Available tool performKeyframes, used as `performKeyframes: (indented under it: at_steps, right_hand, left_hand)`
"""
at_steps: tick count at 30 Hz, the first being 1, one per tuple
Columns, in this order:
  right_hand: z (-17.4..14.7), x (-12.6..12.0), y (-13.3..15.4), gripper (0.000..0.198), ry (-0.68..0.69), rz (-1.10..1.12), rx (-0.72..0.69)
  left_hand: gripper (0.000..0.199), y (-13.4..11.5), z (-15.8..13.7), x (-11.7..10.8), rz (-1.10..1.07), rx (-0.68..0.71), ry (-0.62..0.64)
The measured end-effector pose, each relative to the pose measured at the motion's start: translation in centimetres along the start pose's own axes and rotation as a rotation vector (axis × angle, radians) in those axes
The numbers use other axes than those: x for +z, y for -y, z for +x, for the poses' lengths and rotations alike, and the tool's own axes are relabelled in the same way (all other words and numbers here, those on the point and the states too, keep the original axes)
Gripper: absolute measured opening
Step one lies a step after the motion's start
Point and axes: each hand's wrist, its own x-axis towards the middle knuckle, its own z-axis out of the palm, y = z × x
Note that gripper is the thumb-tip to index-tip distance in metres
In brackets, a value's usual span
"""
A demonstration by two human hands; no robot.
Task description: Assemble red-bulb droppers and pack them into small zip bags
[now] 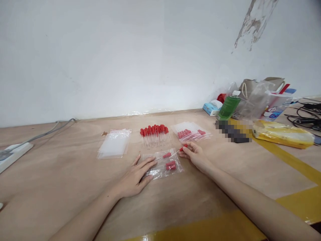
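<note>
My left hand lies flat with fingers apart on the left part of a clear zip bag. Inside that bag show several red-bulbed droppers, their bulbs toward its right side. Pinched by its red bulb in my right hand is a glass dropper, its thin tube pointing left over the bag's upper right edge. Whether the tip is inside the bag I cannot tell. Behind the bag lies a row of loose droppers, bulbs away from me. A stack of flat zip bags is to the left.
Filled bags with red bulbs lie behind my right hand. Farther right are a tissue box, a green bottle, a yellow packet and black cables. A white power strip sits at the left edge.
</note>
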Motion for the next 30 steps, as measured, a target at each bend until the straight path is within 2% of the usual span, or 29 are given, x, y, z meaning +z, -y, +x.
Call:
performKeyframes:
  at_steps: [5,7,10,16,22,24,28,30]
  right_hand:
    - [-0.2,-0.4,0.1,0.024,0.075,-0.580,-0.279]
    - [-0.3,-0.4,0.0,0.022,0.123,-0.686,-0.322]
    - [-0.1,0.0,-0.4,0.025,0.181,-0.631,-0.279]
    - [-0.2,0.1,-0.3,0.038,0.187,-0.483,-0.215]
    - [-0.8,0.3,0.1,0.034,0.367,-0.399,-0.223]
    - [-0.5,0.3,0.1,0.031,0.303,-0.473,-0.264]
    - [1.8,0.3,1.0,0.020,0.041,-0.754,-0.354]
    - [3.6,0.9,1.7,0.016,-0.010,-0.901,-0.347]
  left_hand:
    - [0.045,-0.1,-0.1,0.0,-0.010,0.015,-0.002]
    - [0.044,-0.1,-0.1,-0.1,-0.012,0.019,0.004]
    - [0.043,0.0,0.0,-0.1,-0.013,0.026,0.009]
    - [0.040,0.2,-0.1,0.1,-0.033,0.026,-0.014]
    - [0.041,0.3,0.0,0.2,-0.026,0.027,0.000]
    - [0.040,0.3,0.0,0.3,-0.026,0.024,-0.002]
    - [0.039,0.1,-0.1,0.2,-0.053,0.025,-0.027]
    - [0.037,0.1,-0.1,0.2,-0.070,0.024,-0.039]
